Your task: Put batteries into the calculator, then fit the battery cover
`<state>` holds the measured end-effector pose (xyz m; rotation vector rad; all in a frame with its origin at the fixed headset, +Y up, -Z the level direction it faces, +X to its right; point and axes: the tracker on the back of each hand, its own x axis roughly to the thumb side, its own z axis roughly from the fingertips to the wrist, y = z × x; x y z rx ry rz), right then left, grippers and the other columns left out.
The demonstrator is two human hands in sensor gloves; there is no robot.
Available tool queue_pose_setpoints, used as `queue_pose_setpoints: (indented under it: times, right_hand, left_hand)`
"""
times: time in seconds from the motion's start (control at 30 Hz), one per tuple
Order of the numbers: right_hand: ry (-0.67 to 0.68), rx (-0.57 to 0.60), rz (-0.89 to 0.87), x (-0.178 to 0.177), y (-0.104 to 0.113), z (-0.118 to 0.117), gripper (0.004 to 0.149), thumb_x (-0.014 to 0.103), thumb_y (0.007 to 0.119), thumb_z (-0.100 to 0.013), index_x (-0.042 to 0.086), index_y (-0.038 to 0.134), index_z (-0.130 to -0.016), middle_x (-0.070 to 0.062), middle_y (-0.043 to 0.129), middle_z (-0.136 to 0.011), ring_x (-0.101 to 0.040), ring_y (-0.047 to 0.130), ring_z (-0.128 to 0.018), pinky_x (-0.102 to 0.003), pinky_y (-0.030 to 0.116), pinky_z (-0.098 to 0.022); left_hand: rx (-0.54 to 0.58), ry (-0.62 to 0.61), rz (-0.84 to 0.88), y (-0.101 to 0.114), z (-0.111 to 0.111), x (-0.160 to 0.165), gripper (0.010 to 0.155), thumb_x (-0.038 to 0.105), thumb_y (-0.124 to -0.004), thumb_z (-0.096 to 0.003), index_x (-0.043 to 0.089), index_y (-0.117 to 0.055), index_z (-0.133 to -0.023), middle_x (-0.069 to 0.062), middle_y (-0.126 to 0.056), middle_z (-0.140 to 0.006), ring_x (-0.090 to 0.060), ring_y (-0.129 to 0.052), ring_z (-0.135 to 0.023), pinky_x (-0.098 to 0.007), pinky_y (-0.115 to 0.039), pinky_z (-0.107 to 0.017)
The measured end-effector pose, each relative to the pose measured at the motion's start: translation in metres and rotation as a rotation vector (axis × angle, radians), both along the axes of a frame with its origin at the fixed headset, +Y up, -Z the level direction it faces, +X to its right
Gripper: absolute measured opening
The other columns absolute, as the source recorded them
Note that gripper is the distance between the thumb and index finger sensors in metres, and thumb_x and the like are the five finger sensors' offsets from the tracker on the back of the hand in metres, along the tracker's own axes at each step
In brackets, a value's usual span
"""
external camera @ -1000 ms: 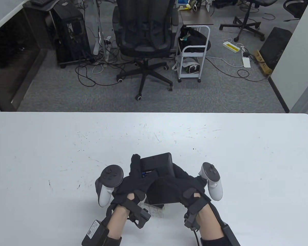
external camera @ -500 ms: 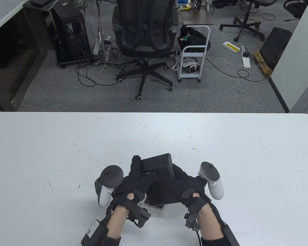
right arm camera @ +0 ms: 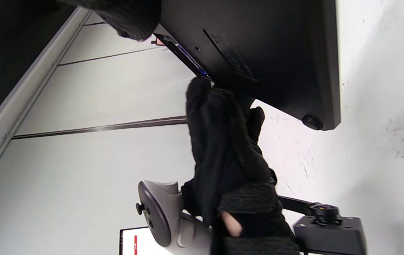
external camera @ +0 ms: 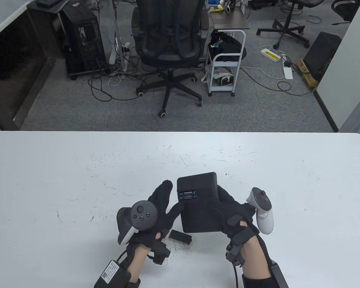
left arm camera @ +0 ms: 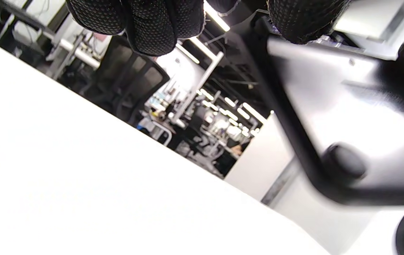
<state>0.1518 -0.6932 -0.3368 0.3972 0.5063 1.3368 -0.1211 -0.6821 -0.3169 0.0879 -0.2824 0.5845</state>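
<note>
The black calculator (external camera: pixel 199 214) is back side up, tilted a little off the white table (external camera: pixel 78 180). A battery (external camera: pixel 188 195) with a blue label lies in its open compartment. My right hand (external camera: pixel 225 205) grips the calculator's right side. My left hand (external camera: pixel 171 196) is spread beside its left edge, and the thumb (external camera: pixel 177 209) touches it just below the battery. The black battery cover (external camera: pixel 180 236) lies flat on the table below the calculator, untouched. In the right wrist view the calculator (right arm camera: pixel 258 42) hangs above the table with my left hand (right arm camera: pixel 223 148) against it. The left wrist view shows its underside (left arm camera: pixel 347 106).
The table's front edge is close behind my wrists. Bare white tabletop lies to the left, right and far side of my hands. An office chair (external camera: pixel 168 39) and a small cart (external camera: pixel 225 66) stand on the floor beyond the table.
The calculator has shifted right and farther away in my right hand. My left hand has opened and drawn off to its left. The battery and the cover on the table now show.
</note>
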Motion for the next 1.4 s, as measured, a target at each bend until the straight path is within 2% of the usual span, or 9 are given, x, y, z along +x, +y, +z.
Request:
queue_pose_setpoints:
  times: [0.13,0.27,0.43,0.67,0.83,0.93,1.2,1.4]
  right_hand:
    - [-0.034,0.006,-0.009,0.009,0.003,0.001,0.068,0.034,0.081,-0.05,0.018,0.047,-0.106,-0.018,0.066,-0.105,-0.05,0.081,-0.085,-0.057,0.077,-0.056]
    - [-0.068,0.006,-0.047,0.018,0.004,0.001,0.067,0.034,0.081,-0.05,0.018,0.047,-0.106,-0.018,0.067,-0.105,-0.05,0.081,-0.085,-0.057,0.077,-0.056]
    - [-0.077,0.005,-0.068,0.023,0.006,0.001,0.067,0.034,0.081,-0.05,0.018,0.047,-0.106,-0.018,0.067,-0.105,-0.049,0.081,-0.085,-0.057,0.077,-0.056]
    - [-0.068,0.003,-0.073,0.022,0.005,0.001,0.068,0.034,0.081,-0.05,0.018,0.046,-0.106,-0.018,0.067,-0.105,-0.049,0.081,-0.085,-0.057,0.077,-0.056]
    - [-0.072,-0.001,-0.071,0.022,0.005,0.001,0.068,0.034,0.081,-0.05,0.018,0.046,-0.106,-0.018,0.066,-0.105,-0.05,0.081,-0.085,-0.057,0.077,-0.056]
    - [-0.073,-0.005,-0.069,0.022,0.005,0.001,0.068,0.034,0.081,-0.05,0.018,0.046,-0.106,-0.018,0.067,-0.105,-0.05,0.081,-0.085,-0.057,0.077,-0.056]
    - [-0.074,-0.01,-0.066,0.022,0.004,0.0,0.068,0.034,0.081,-0.05,0.018,0.046,-0.106,-0.018,0.067,-0.105,-0.05,0.081,-0.085,-0.057,0.077,-0.056]
    - [-0.074,-0.011,-0.066,0.022,0.004,-0.001,0.067,0.034,0.081,-0.05,0.018,0.047,-0.106,-0.018,0.067,-0.105,-0.049,0.081,-0.085,-0.057,0.076,-0.056]
  left_hand:
    - [-0.019,0.001,-0.241,-0.002,-0.005,0.004,0.077,0.058,-0.069,-0.0523,0.024,-0.044,-0.117,-0.015,-0.052,-0.123,-0.045,-0.053,-0.113,-0.068,-0.048,-0.079]
    - [-0.053,-0.012,-0.437,-0.011,-0.01,0.003,0.076,0.059,-0.069,-0.0513,0.026,-0.045,-0.116,-0.013,-0.053,-0.123,-0.043,-0.052,-0.114,-0.071,-0.046,-0.079]
    - [-0.199,-0.154,-0.613,-0.031,-0.015,0.008,0.072,0.059,-0.069,-0.0508,0.031,-0.05,-0.114,-0.008,-0.06,-0.122,-0.038,-0.059,-0.114,-0.07,-0.048,-0.08]
    - [-0.274,-0.195,-0.661,-0.058,-0.021,0.028,0.062,0.057,-0.073,-0.0488,0.034,-0.064,-0.106,-0.006,-0.064,-0.12,-0.037,-0.062,-0.113,-0.069,-0.048,-0.08]
    - [-0.303,-0.194,-0.776,-0.075,-0.022,0.039,0.061,0.058,-0.074,-0.0474,0.037,-0.065,-0.104,-0.005,-0.061,-0.121,-0.037,-0.059,-0.114,-0.069,-0.046,-0.081]
    - [-0.329,-0.202,-0.787,-0.083,-0.024,0.039,0.062,0.057,-0.075,-0.0471,0.037,-0.064,-0.105,-0.005,-0.06,-0.122,-0.037,-0.059,-0.114,-0.069,-0.046,-0.081]
    - [-0.325,-0.198,-0.781,-0.089,-0.025,0.036,0.062,0.056,-0.076,-0.0463,0.037,-0.064,-0.104,-0.005,-0.06,-0.121,-0.036,-0.06,-0.113,-0.069,-0.047,-0.081]
    - [-0.339,-0.208,-0.718,-0.092,-0.027,0.032,0.054,0.054,-0.077,-0.046,0.039,-0.068,-0.098,-0.006,-0.059,-0.12,-0.038,-0.059,-0.113,-0.069,-0.047,-0.08]
